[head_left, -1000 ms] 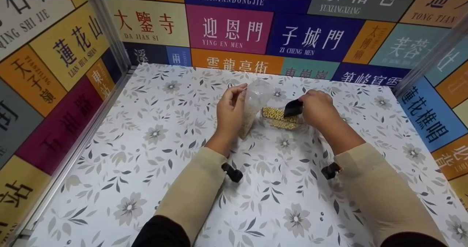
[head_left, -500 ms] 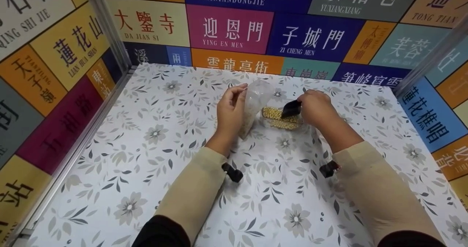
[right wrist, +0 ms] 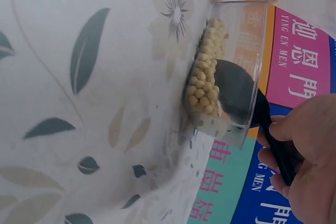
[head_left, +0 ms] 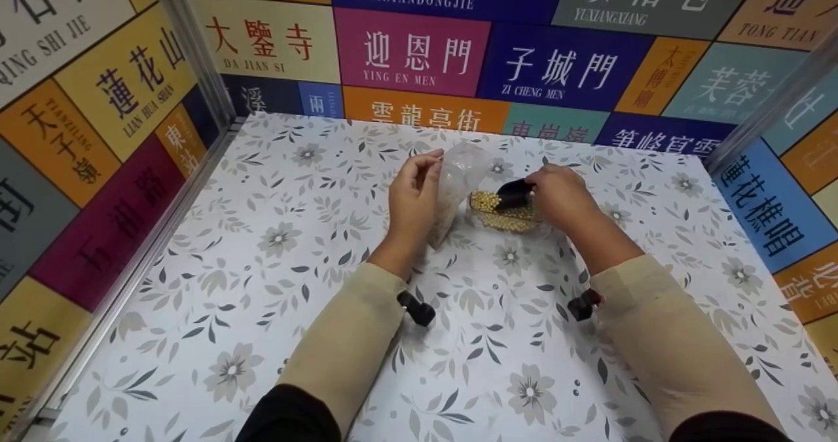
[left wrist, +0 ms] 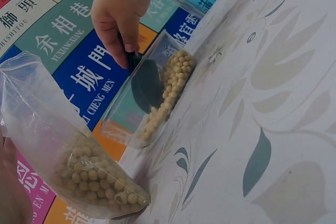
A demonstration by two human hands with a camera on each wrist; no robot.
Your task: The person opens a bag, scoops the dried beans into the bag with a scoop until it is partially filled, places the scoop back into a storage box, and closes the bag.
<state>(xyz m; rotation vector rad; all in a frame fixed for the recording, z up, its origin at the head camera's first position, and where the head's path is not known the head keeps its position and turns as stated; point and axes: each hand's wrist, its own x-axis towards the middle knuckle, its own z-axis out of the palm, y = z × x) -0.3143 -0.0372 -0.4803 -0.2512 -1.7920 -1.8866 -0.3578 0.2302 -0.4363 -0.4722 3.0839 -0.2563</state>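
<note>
The right hand [head_left: 563,198] has its grip curled round the scoop [right wrist: 234,90] dipped in the box [left wrist: 116,119], while the left hand [head_left: 412,196] pinches the bag [head_left: 461,173] at the box's nine o'clock, so lifting the beans [right wrist: 203,85] level should limit spills.

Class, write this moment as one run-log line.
left hand: holds clear bag of beans | right hand: grips black scoop | scoop blade: inside clear box, against yellow beans

Soft, even light; dimmer, hazier wrist views
</note>
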